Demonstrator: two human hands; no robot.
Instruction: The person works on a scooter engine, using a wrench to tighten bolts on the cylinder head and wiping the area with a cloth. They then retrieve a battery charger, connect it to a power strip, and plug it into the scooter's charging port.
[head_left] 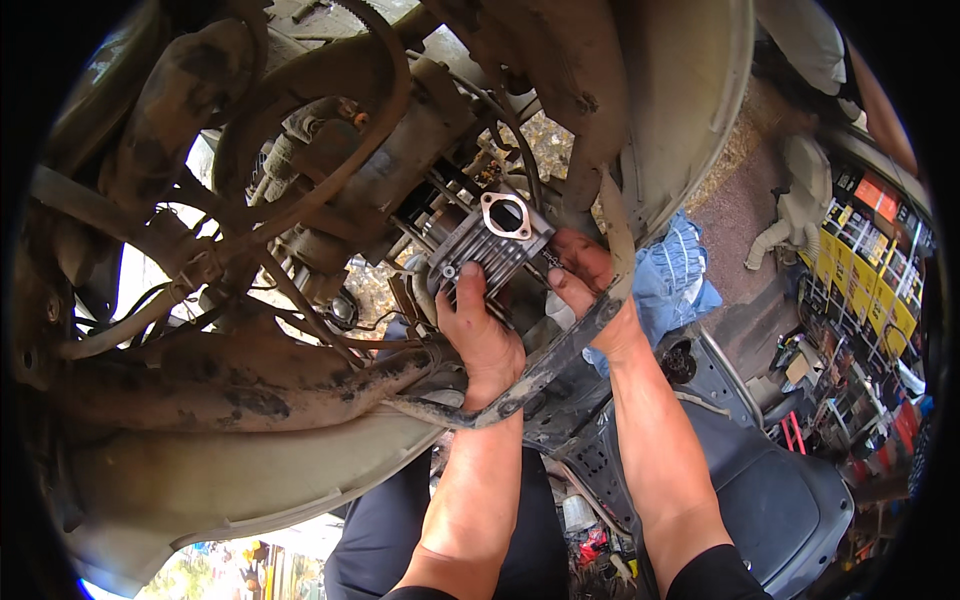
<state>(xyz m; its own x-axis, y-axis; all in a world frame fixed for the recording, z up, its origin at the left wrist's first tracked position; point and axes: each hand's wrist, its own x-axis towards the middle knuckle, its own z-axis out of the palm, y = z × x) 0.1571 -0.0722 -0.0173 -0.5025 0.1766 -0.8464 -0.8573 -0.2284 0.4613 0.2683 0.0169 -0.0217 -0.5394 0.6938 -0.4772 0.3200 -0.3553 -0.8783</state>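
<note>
A grey finned engine cylinder head sits amid the dirty frame of a motorcycle, its oval port flange facing up. Long studs show between it and the engine behind. My left hand grips its near left corner, the thumb pressed on the fins and the other fingers mostly hidden below. At its right end my right hand is closed, thumb and fingers around the edge. A small dark part shows by those fingertips, too shadowed to make out. Both forearms reach up past a curved metal tube.
Brown frame tubes and a hose crowd the left. Pale body panels curve around. At right are a blue plastic bag, a black seat, yellow-and-black boxes and scattered tools. Another person's arm shows at upper right.
</note>
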